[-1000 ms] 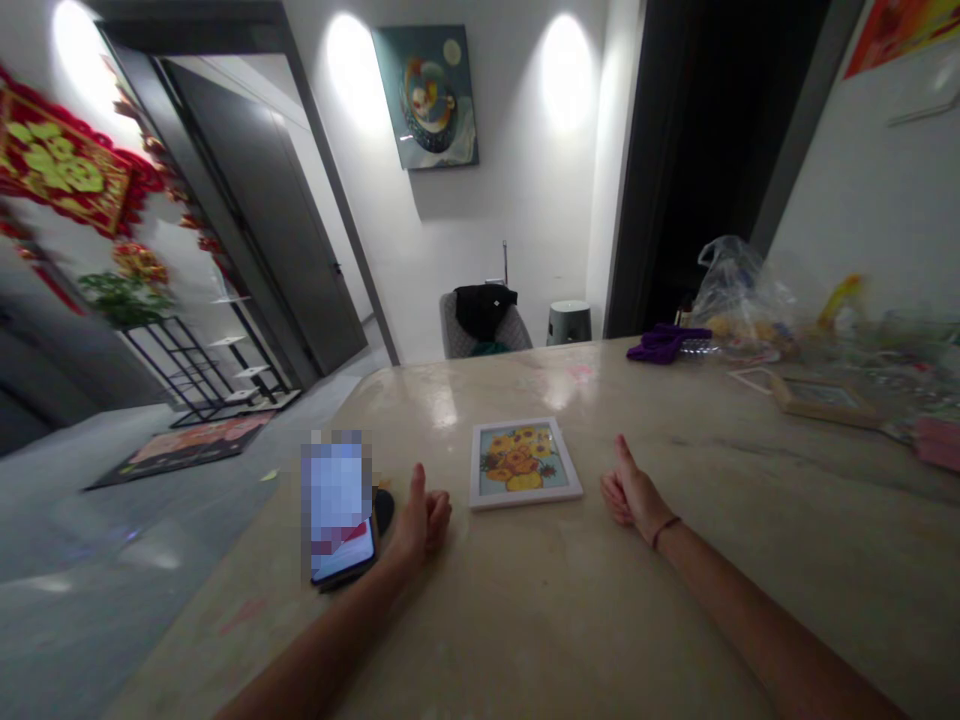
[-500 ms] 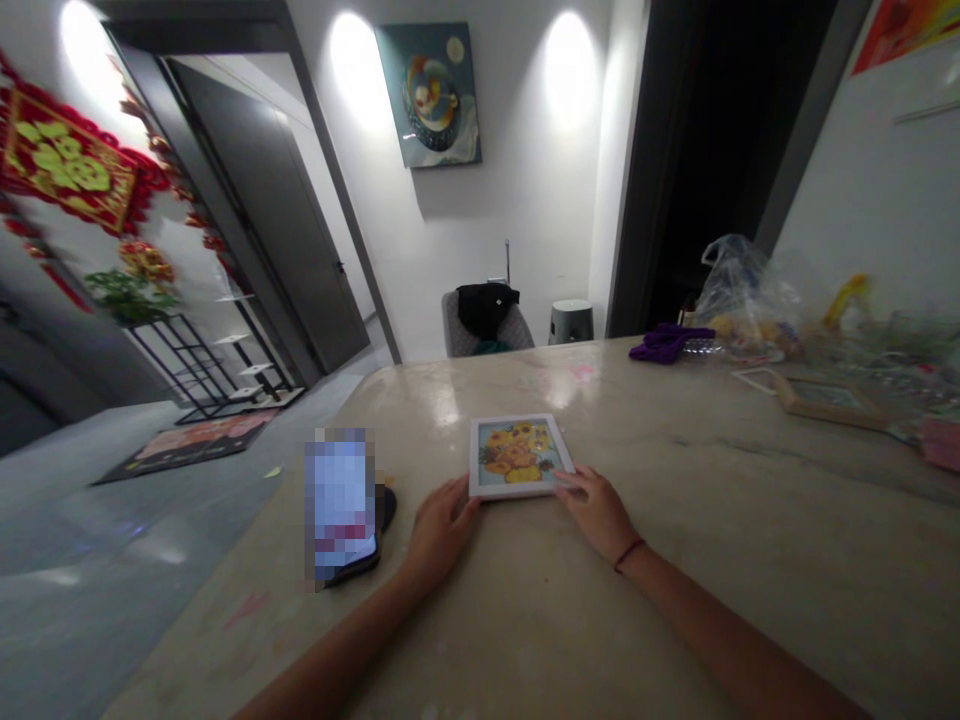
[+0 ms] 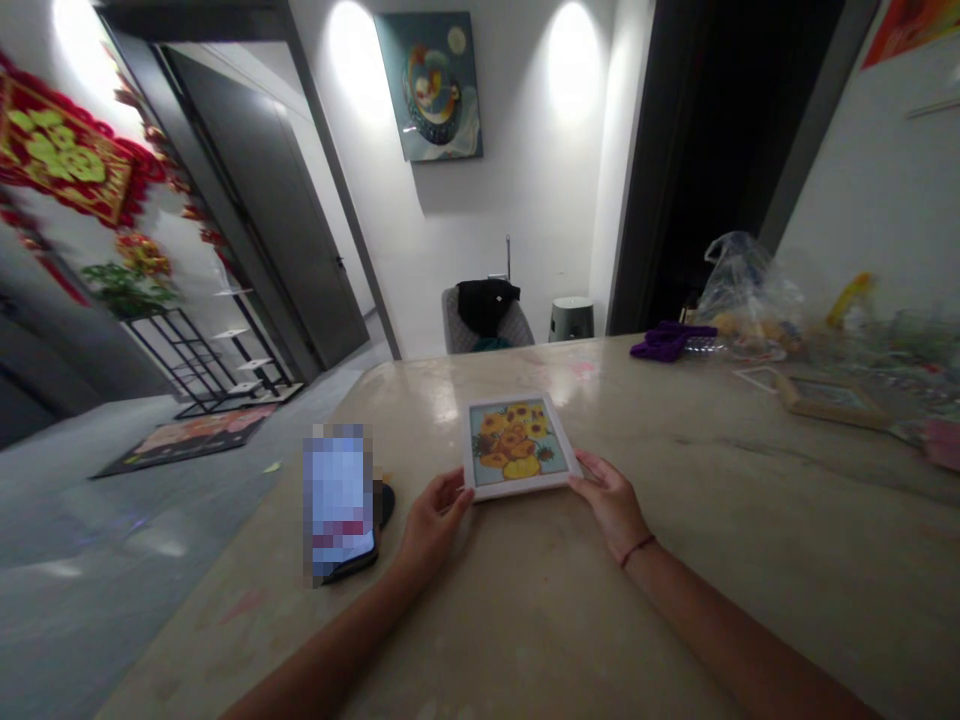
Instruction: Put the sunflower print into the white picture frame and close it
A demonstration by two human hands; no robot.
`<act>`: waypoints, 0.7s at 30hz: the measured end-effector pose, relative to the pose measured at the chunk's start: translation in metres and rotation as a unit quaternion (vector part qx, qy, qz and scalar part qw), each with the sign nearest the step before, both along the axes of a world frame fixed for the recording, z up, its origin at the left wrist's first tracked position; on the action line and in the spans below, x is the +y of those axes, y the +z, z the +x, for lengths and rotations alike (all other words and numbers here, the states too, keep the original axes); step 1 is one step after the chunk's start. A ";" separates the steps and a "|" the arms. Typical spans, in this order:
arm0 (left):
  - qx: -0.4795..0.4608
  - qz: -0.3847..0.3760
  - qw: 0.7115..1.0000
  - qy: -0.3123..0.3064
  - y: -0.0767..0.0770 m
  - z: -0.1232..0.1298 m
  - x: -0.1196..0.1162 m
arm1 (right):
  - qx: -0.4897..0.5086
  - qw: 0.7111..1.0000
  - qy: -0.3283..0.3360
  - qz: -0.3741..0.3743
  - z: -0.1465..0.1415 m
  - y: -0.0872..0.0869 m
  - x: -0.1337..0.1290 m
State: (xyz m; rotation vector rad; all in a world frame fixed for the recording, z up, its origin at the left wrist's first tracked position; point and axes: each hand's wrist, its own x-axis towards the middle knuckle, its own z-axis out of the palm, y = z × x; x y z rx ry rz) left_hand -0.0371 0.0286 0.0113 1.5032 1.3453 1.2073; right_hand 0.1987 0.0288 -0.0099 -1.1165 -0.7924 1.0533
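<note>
A small white-framed picture of yellow sunflowers (image 3: 517,447) rests on the pale stone tabletop (image 3: 697,560), its far edge seemingly tilted up. My left hand (image 3: 435,525) grips its near left side, and my right hand (image 3: 607,500) holds the near right corner. Whether the frame's near edge still touches the stone, I cannot tell. Left of my left hand lies a phone with a pixelated screen (image 3: 337,505), with a dark rounded object (image 3: 386,505) partly behind it.
At the table's far right are a plastic bag (image 3: 739,285), a purple cloth (image 3: 670,341) and a wooden frame (image 3: 829,401) among scattered items. The table's left edge drops to a grey floor (image 3: 112,540). A chair (image 3: 487,320) and a stool (image 3: 571,320) stand beyond the far edge.
Both hands have closed on the picture's sides. The picture now looks larger and more tilted, with its far edge apparently raised and its corners turned slightly clockwise.
</note>
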 end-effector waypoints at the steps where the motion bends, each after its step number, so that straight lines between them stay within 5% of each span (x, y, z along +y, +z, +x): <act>1: -0.006 0.005 1.000 -0.010 -0.001 0.000 0.000 | 0.012 1.000 -0.010 0.000 0.000 0.000 0.001; 5: -0.012 -0.006 0.999 -0.041 0.001 0.000 -0.001 | 0.076 0.996 0.035 -0.021 0.003 0.000 0.001; 12: 0.107 0.047 0.993 0.019 -0.003 -0.004 0.003 | 0.065 0.989 0.133 0.007 0.007 0.002 -0.001; 17: 0.043 0.055 0.997 -0.030 -0.008 -0.005 0.004 | 0.052 0.982 0.181 0.010 0.009 0.001 -0.004; 21: 0.052 0.056 0.997 -0.006 -0.005 -0.004 0.002 | 0.040 0.983 0.178 0.018 0.007 0.002 -0.006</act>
